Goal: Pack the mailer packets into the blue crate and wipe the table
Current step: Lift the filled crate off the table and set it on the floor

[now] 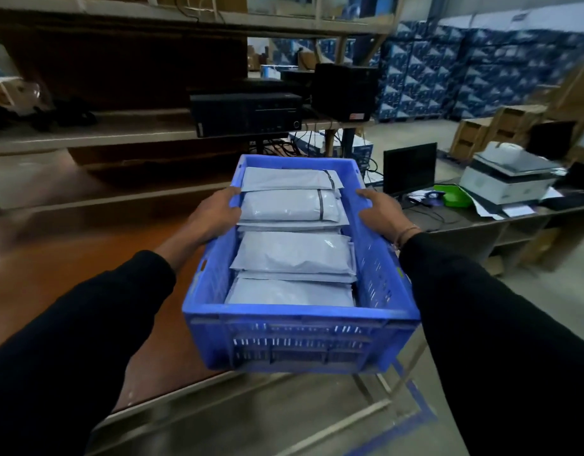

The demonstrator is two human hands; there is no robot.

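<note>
A blue slatted crate (pixel 297 337) hangs in front of me, held up off the table by both long sides. Inside it lie several grey-white mailer packets (pixel 292 253), stacked flat in a row from the near wall to the far wall. My left hand (pixel 215 213) grips the crate's left rim near the far end, its thumb over the rim. On the opposite rim my right hand (pixel 381 210) holds the same way. The brown table (pixel 63 268) lies below and to the left of the crate.
Shelving with black computer cases (pixel 248 113) stands behind the table. To the right is a desk with a monitor (pixel 409 167), a green tray (pixel 453 195) and a white printer (pixel 511 176). Stacked blue cartons (pixel 481 70) fill the back. Blue floor tape (pixel 412 406) runs below.
</note>
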